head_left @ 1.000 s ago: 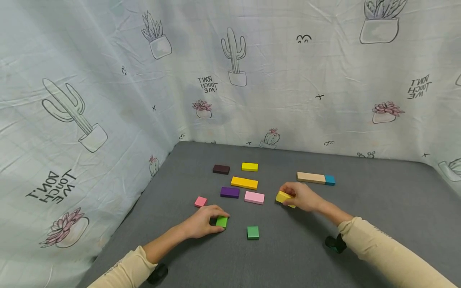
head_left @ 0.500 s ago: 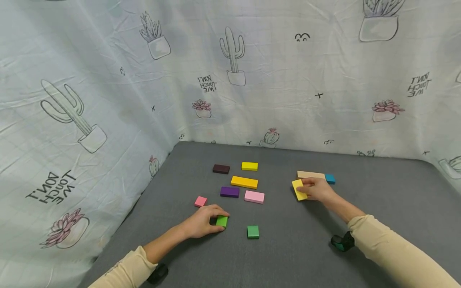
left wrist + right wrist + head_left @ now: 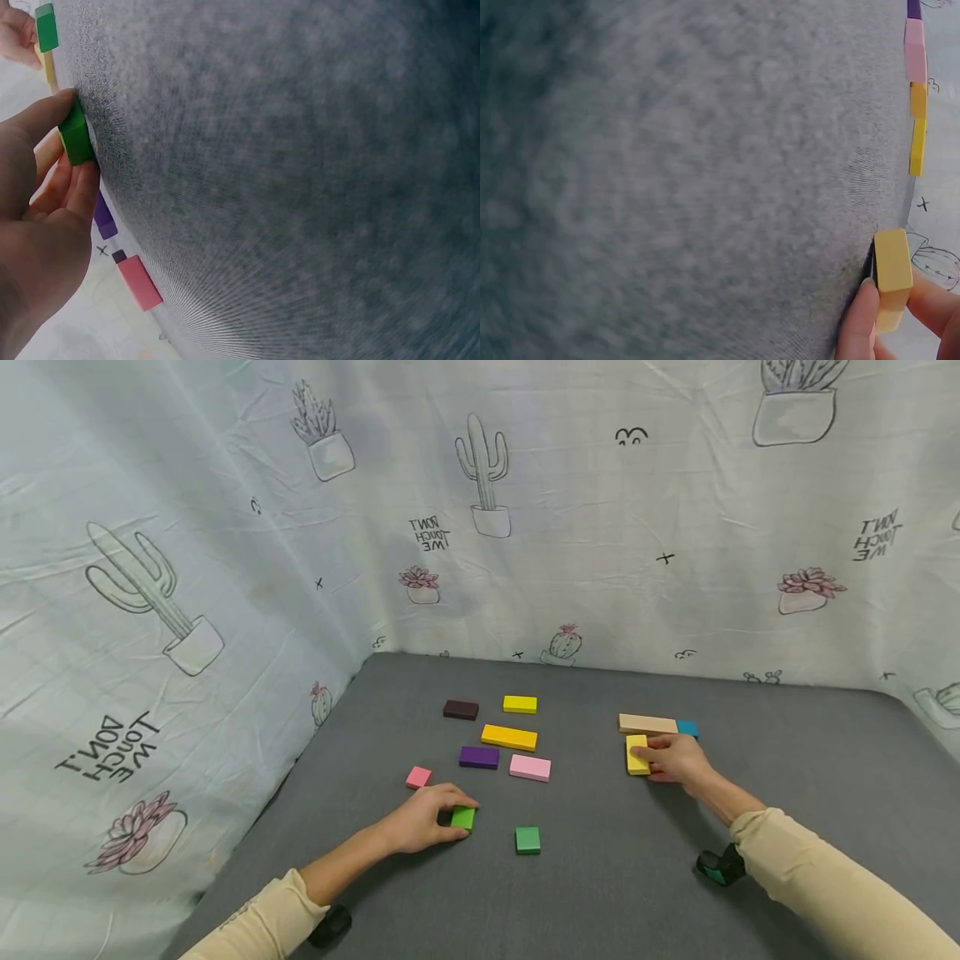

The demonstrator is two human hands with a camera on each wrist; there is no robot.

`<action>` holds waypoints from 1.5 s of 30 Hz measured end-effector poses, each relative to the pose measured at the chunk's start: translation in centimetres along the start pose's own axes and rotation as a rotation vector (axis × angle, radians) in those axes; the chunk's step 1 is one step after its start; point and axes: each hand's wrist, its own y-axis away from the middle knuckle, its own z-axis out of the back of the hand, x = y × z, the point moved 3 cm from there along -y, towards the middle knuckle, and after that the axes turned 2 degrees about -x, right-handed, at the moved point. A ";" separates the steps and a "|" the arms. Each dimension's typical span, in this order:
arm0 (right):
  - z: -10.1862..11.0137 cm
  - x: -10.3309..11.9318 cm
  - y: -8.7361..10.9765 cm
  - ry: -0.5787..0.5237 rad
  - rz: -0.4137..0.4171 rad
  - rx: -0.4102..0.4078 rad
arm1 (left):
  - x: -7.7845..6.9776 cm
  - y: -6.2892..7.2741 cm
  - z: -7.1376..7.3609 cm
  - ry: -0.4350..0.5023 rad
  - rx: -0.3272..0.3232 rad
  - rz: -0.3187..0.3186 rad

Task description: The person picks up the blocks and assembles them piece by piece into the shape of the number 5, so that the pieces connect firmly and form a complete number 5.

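Note:
In the head view my left hand [image 3: 423,820] pinches a bright green block [image 3: 463,818] between thumb and fingers at the table's front left. My right hand [image 3: 678,760] grips a light yellow block [image 3: 637,755], its long side pointing away from me. Just beyond that block lies a beige block [image 3: 647,724] with a blue block [image 3: 687,728] against its right end. The right wrist view shows the yellow block [image 3: 893,262] between thumb and fingers, a dark gap beneath it. A darker green block [image 3: 527,841] lies between the hands.
Left of centre on the grey table [image 3: 600,893] are pink [image 3: 529,767], purple [image 3: 478,757], orange-yellow [image 3: 509,737], bright yellow [image 3: 520,704] and dark brown [image 3: 461,709] blocks. A coral block [image 3: 418,777] lies beside the left hand. Printed cloth [image 3: 585,527] hangs behind.
My right hand has carried the light yellow block right and away from me, toward the beige block, turning it from slanted to lengthwise. The left hand stays on the bright green block.

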 end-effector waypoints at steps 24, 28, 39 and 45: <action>-0.5 0.6 0.6 0.231 0.139 -0.039 | 0.0 0.2 -0.3 -0.006 -0.041 -0.082; -0.7 0.5 0.5 0.236 0.145 -0.049 | 0.0 0.2 -0.3 -0.004 -0.037 -0.077; -1.1 0.3 0.2 0.228 0.120 -0.063 | 0.1 0.1 -0.3 0.005 -0.029 -0.075; -1.2 0.3 -0.2 0.232 0.113 -0.076 | 0.1 0.2 -0.3 0.003 -0.028 -0.065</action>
